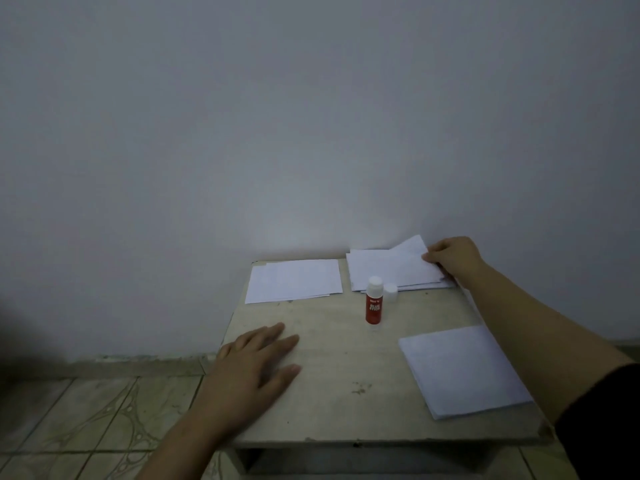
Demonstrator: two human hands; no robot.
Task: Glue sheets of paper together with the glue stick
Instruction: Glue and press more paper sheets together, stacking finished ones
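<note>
1. Now we rest our left hand [258,358] flat on the small table [332,403], fingers straight and spread, holding nothing.
2. We reach our right hand [450,256] to the far right corner, where its fingers curl onto the right edge of a loose pile of paper [391,270]; the top sheet [410,249] is lifted at that edge, pinched at our fingertips.
3. We see the glue stick [374,301] standing upright near the middle of the far half, red body, white top, just in front of that pile.
4. Its white cap [390,291] sits just beside it, against the pile's near edge.
5. We see a second stack of sheets [294,280] lying flat at the far left, well apart from both hands.
6. A third stack [464,370] lies at the near right, beneath our right forearm.
7. A plain wall [311,116] rises behind, and tiled floor [86,420] shows to the left.
</note>
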